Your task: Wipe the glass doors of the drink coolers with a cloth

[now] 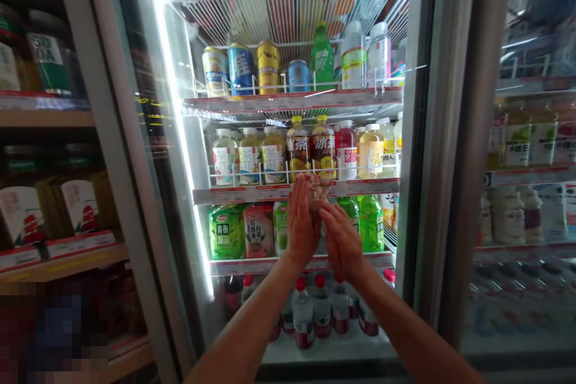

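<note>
Both my hands reach forward to the glass door [252,24] of a lit drinks cooler. A crumpled, pinkish, mottled cloth [318,187] is bunched at my fingertips, seemingly against the glass. My left hand [302,219] grips its left side, fingers pointing up. From the lower right, my right hand [342,239] presses on it with fingers together and slanted to the left. The hands nearly meet under the cloth. Behind them, two brown iced tea bottles [310,147] stand on a shelf, and green drink bottles [369,222] on the shelf below are partly covered by my hands.
Drink cans [269,69] and more bottles fill the upper shelves. Red-capped bottles [302,315] stand at the bottom. A metal door frame [450,150] separates another cooler on the right. Large jars [78,198] sit on shelves at the left.
</note>
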A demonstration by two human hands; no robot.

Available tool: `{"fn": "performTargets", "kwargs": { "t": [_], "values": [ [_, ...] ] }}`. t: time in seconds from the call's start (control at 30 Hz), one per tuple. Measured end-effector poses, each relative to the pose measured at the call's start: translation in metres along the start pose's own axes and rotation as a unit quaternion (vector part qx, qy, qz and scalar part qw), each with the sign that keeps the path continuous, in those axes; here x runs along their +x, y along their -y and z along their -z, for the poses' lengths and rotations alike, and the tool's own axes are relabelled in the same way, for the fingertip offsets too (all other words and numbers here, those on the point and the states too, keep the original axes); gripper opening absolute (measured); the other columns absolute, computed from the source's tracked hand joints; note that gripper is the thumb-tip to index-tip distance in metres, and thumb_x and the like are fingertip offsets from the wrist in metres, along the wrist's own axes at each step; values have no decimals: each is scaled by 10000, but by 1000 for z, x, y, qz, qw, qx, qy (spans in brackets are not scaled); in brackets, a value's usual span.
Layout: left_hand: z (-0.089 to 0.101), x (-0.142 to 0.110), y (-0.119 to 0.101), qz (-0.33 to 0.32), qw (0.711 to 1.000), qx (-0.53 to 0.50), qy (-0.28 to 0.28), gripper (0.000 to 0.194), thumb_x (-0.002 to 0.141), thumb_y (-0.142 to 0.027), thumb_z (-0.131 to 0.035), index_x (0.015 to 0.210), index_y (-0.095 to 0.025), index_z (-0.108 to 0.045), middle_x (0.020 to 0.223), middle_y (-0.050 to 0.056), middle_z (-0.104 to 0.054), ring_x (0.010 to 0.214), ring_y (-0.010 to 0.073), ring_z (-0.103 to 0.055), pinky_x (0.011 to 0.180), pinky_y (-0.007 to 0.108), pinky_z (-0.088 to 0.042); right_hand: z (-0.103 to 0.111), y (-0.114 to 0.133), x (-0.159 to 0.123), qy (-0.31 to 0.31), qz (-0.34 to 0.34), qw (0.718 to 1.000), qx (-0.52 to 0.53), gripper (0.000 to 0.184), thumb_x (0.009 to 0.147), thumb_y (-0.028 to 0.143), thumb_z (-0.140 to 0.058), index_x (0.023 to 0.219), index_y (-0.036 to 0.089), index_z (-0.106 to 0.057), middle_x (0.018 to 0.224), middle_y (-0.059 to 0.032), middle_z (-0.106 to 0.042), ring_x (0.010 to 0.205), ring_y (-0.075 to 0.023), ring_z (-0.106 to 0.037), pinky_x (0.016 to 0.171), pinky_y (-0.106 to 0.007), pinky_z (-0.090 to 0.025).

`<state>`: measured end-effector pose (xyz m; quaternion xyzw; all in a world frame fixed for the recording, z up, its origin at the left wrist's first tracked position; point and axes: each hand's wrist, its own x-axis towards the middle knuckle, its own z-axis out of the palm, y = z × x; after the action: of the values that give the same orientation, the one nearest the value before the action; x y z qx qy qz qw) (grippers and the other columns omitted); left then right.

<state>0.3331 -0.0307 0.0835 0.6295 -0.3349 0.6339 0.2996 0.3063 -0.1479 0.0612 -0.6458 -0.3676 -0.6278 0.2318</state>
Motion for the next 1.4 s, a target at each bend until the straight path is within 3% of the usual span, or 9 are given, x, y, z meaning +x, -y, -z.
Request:
{"fn": "performTargets", "kwargs": {
  "t": [0.2,0.43,0.57,0.73,0.83,0.93,1.03,1.23,1.4],
  "values": [
    [34,-17,23,-102,982,28,158,682,820,-278,-449,1400,-119,-129,1444,165,-251,1343,277,-212,1057,496,-287,-29,14,22,10,-32,999,-25,505,870,192,-335,1372,188,-279,1380,-101,-401,1302,-171,-331,1057,-407,-341],
    [42,-28,46,-39,984,170,42,687,816,-265,-485,1406,-152,-153,1451,143,-247,1346,247,-213,1080,455,-233,-59,15,84,93,38,970,-219,373,869,310,-428,1238,273,-475,1406,-17,-383,1339,-199,-244,1120,-476,-110],
    [38,-31,50,-45,973,224,35,670,810,-261,-520,1396,-174,-207,1440,131,-272,1341,254,-226,1084,455,-204,-1,-48,102,89,96,959,-251,358,876,251,-404,1218,310,-495,1359,30,-444,1315,-162,-294,1132,-438,-119],
    [36,-33,50,-42,971,236,18,673,810,-263,-515,1398,-172,-202,1443,120,-259,1340,256,-230,1087,463,-186,70,-115,112,-177,-84,938,-285,384,889,252,-345,1238,201,-500,1343,-79,-443,1295,-259,-330,1054,-538,-267],
    [36,-34,49,-33,973,228,26,664,812,-262,-510,1398,-191,-205,1448,106,-250,1340,254,-230,1089,468,-177,42,-87,103,-193,-59,947,-250,436,879,239,-362,1313,224,-404,1385,-61,-386,1329,-253,-269,1077,-539,-253],
    [37,-34,49,-36,973,225,31,668,810,-262,-515,1398,-204,-204,1450,99,-248,1339,257,-232,1090,471,-177,-3,-42,88,-10,56,975,-215,523,838,232,-450,1347,265,-335,1416,-15,-350,1363,-208,-190,1105,-441,-271],
    [40,-35,51,-42,972,227,38,666,809,-259,-516,1397,-208,-208,1452,97,-247,1343,253,-220,1095,464,-172,-1,-37,77,85,128,960,-234,487,839,219,-457,1314,291,-379,1389,4,-398,1344,-168,-245,1113,-401,-263],
    [37,-39,51,-39,972,228,44,674,812,-280,-506,1401,-202,-189,1460,92,-220,1350,260,-198,1098,480,-137,73,-102,68,-159,-77,940,-291,463,857,205,-411,1319,229,-391,1406,-56,-366,1328,-244,-282,1057,-510,-311],
    [37,-39,50,-27,973,223,44,643,825,-294,-492,1397,-203,-212,1453,104,-242,1348,259,-202,1100,479,-136,20,-50,37,-60,-1,972,-226,537,825,166,-449,1336,296,-347,1422,-12,-348,1347,-213,-244,1063,-464,-322]
  ]
}}
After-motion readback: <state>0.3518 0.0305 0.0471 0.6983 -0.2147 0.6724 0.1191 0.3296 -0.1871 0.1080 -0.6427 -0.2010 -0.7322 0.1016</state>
